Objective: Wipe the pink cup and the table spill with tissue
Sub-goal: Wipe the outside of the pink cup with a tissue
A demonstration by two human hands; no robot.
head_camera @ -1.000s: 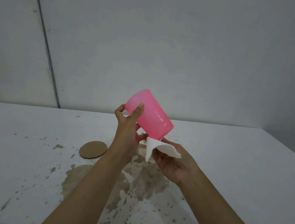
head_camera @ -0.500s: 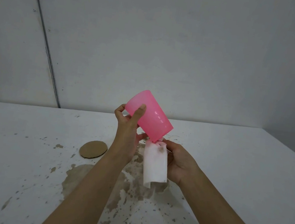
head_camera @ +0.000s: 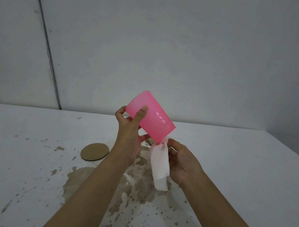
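**Cup rim getting wiped, spill's still waiting**

Left hand grips the pink cup tilted in the air above the counter. Right hand pinches a tissue against the lower rim, the rest dangling. Looks like the cup-wiping step. Next I'd guess: work around the rim, then tackle the brown spill underneath.
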